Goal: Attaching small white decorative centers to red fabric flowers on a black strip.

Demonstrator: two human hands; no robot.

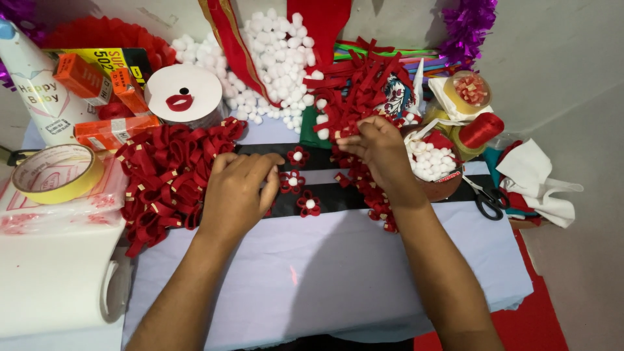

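— What covers the table?
— A pale cloth (325, 273) crossed by a black strip (338, 198).
— And the hands?
— The left hand (237, 192) lies flat, fingers loosely spread, touching a red felt flower (292, 182) at its fingertips. Beyond, the right hand (383, 153) seems pinched on a red piece (344, 133), though that's unclear.

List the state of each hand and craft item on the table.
Left hand: palm down, pressing on the black strip.
Right hand: fingers pinched in the red ribbon pieces.
Red flowers: three lying on the black strip, white centres up.
Tape roll: lying flat.
Scissors: lying closed.
Red thread spool: on its side.
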